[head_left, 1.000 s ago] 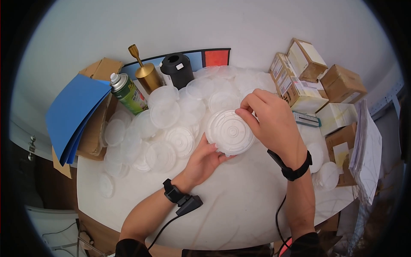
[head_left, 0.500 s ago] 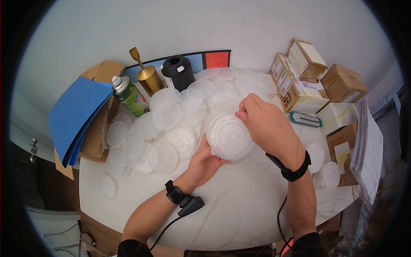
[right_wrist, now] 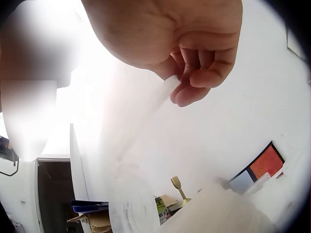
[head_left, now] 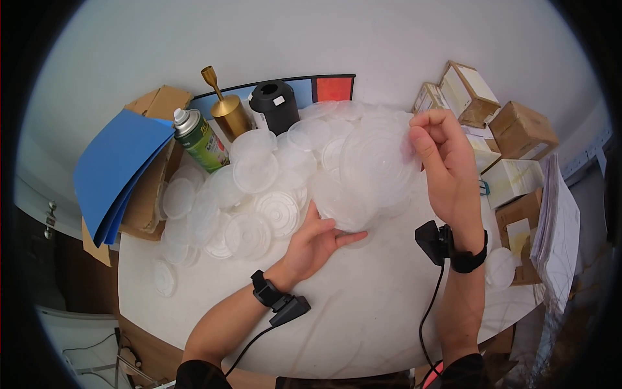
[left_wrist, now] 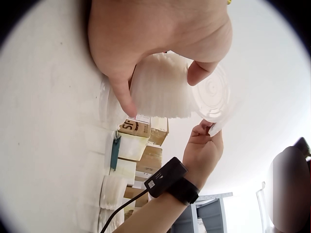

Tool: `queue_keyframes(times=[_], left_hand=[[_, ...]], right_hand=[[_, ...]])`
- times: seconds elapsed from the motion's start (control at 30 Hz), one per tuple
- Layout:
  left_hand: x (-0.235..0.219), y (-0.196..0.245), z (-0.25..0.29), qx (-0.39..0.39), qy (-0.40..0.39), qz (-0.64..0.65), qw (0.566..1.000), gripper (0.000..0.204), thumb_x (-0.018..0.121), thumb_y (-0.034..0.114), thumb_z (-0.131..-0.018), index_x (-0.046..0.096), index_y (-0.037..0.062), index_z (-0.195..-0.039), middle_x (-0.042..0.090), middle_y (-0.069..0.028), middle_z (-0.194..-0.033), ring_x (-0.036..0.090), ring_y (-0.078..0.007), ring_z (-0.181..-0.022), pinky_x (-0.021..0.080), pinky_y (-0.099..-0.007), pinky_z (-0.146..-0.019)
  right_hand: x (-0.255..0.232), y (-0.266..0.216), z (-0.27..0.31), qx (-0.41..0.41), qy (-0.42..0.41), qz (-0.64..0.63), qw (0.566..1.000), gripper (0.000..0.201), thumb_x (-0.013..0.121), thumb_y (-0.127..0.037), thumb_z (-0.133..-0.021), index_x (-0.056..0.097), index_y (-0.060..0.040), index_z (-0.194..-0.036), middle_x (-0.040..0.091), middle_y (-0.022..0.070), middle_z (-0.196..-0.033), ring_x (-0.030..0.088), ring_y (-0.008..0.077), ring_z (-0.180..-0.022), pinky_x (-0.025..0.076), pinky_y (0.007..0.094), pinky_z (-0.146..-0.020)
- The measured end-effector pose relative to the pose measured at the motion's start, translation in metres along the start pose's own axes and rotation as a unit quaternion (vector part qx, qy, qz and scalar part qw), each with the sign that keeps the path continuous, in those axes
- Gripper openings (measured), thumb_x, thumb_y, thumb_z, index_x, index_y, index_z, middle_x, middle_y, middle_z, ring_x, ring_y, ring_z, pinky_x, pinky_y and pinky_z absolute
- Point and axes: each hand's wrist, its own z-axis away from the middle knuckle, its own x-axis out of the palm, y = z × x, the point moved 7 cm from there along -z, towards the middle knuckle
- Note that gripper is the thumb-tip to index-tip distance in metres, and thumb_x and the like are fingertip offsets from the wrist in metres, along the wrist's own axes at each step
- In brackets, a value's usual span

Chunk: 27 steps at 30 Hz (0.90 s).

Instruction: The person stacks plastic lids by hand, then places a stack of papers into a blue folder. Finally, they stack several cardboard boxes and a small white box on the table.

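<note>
A tall stack of clear plastic lids (left_wrist: 160, 90) stands on the table in my left hand (head_left: 308, 246), whose thumb and fingers grip it round the sides. Above the stack, my right hand (head_left: 447, 168) pinches a round clear lid (head_left: 376, 162) by its rim. In the left wrist view this lid (left_wrist: 214, 97) tilts up from the top of the stack, its ringed face showing. Thumb and fingertips close on the rim in the right wrist view, where the lid (right_wrist: 141, 114) appears blurred and edge-on. Many loose lids (head_left: 256, 172) lie overlapping behind and left of the stack.
A spray can (head_left: 201, 142), a gold candlestick (head_left: 230, 117) and a black cylinder (head_left: 275, 107) stand at the back. Blue folders (head_left: 116, 172) lean on cardboard at left. Boxes (head_left: 525, 129), papers (head_left: 557, 227) and short lid stacks (head_left: 500, 267) line the right side.
My right hand has moved up and to the right, lifting a lid away from the top of the stack. The left hand keeps its hold on the stack.
</note>
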Motion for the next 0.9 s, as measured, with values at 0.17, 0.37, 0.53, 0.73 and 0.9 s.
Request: queue_keyframes(times=[0.17,0.37,0.53,0.73,0.9], left_hand=[[-0.003,-0.002,-0.002,-0.007,-0.015,0.01,1.0,0.077,0.053,0.014,-0.099,0.01,0.0193,-0.163,0.028,-0.011,-0.165,0.039,-0.036,-0.148,0.041,-0.0595,-0.117],[-0.002,-0.003,-0.002,-0.007,-0.016,0.004,1.0,0.075,0.052,0.013,-0.1,0.01,0.0176,-0.162,0.029,-0.0117,-0.164,0.04,-0.0344,-0.148,0.042,-0.058,-0.117],[-0.004,-0.005,0.001,-0.029,0.001,-0.01,1.0,0.079,0.052,0.008,-0.099,0.007,0.0185,-0.163,0.031,-0.0126,-0.163,0.041,-0.0333,-0.147,0.042,-0.0568,-0.117],[0.001,-0.002,0.0,-0.002,-0.032,-0.02,0.999,0.083,0.052,0.018,-0.1,0.002,0.0219,-0.165,0.026,-0.0115,-0.167,0.036,-0.0318,-0.151,0.037,-0.0563,-0.12],[-0.004,0.0,-0.001,0.033,-0.053,0.022,0.998,0.083,0.05,0.03,-0.1,0.001,0.0242,-0.166,0.021,-0.0114,-0.169,0.03,-0.0332,-0.155,0.032,-0.0578,-0.122]], right_hand=[[-0.002,0.005,-0.003,0.003,-0.109,-0.146,0.983,0.011,0.051,-0.007,-0.106,0.061,-0.0017,-0.106,0.062,-0.0012,-0.088,0.053,0.0066,-0.077,0.044,0.0255,-0.068],[0.016,-0.02,0.012,0.009,-0.107,0.092,0.99,0.022,0.063,-0.017,-0.1,0.063,-0.0021,-0.116,0.063,0.0097,-0.074,0.059,0.0199,-0.06,0.045,0.0308,-0.058],[0.045,-0.05,0.028,-0.085,-0.126,0.286,0.946,0.038,0.073,-0.028,-0.093,0.061,-0.005,-0.121,0.069,0.0126,-0.076,0.068,0.0325,-0.066,0.05,0.0411,-0.056],[0.037,-0.012,0.02,-0.029,-0.163,0.278,0.946,0.026,0.074,-0.022,-0.09,0.064,-0.0007,-0.101,0.069,0.0152,-0.075,0.07,0.0322,-0.067,0.051,0.0384,-0.059],[0.04,0.019,0.018,0.175,-0.21,0.046,0.961,0.023,0.073,-0.018,-0.087,0.062,0.0021,-0.09,0.069,0.018,-0.074,0.07,0.0319,-0.066,0.052,0.0364,-0.06]])
